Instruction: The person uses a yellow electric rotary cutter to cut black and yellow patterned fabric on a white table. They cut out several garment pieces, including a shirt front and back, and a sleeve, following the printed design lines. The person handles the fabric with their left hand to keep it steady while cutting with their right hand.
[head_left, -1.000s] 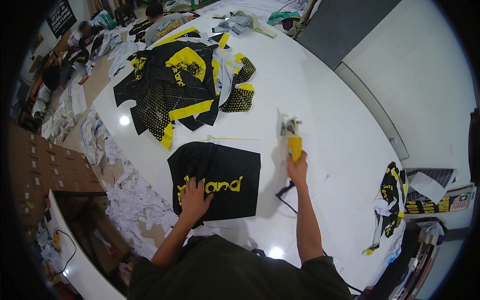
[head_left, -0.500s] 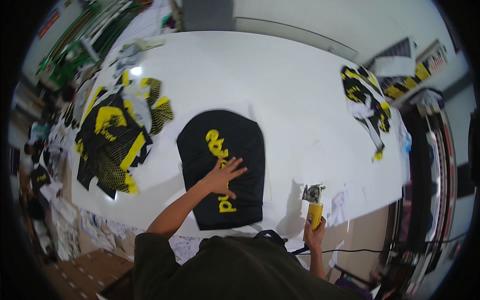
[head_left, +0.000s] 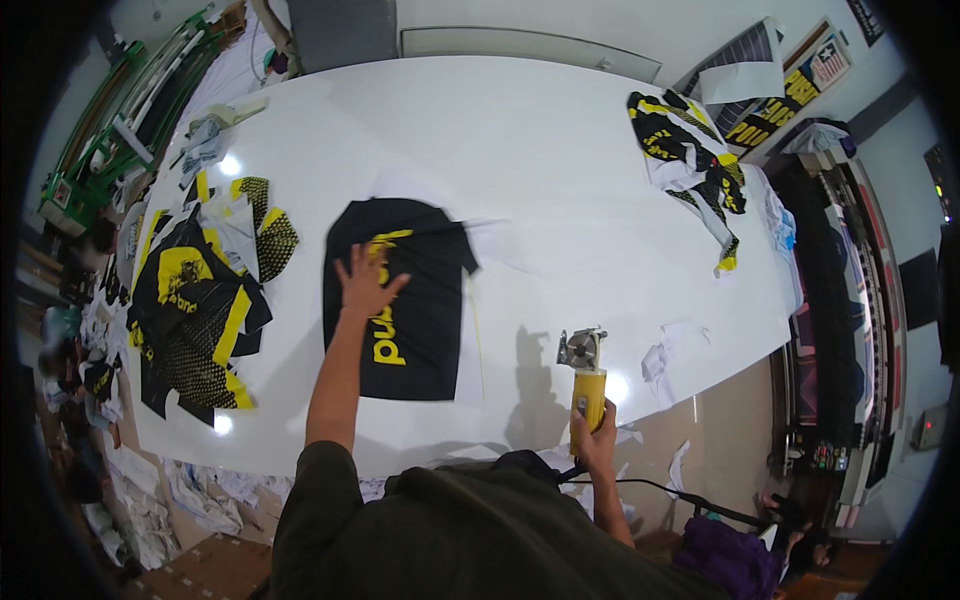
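Under my left hand (head_left: 370, 285) lies a black fabric panel (head_left: 425, 350) with yellow lettering, flat on the white table. The hand presses on its upper part with the fingers spread. At the panel's far right a corner of black cloth juts out, and white cloth (head_left: 492, 240) shows beside it. In my right hand (head_left: 594, 435) is a yellow hand-held electric fabric cutter (head_left: 590, 390), its metal head pointing away from me. I hold it upright near the table's front edge, to the right of the panel, not touching it.
Black, yellow and white fabric pieces lie heaped on the white table (head_left: 560, 140) at left (head_left: 190, 300) and far right (head_left: 690, 160). White scraps (head_left: 660, 365) lie near the front right. A black cord (head_left: 650, 484) trails from the cutter to the right. Cloth scraps litter the floor.
My left hand has moved away from me along the panel. The panel has shifted farther off, and its rounded far end is now rumpled, with a corner out to the right. The cutter stays in my right hand.
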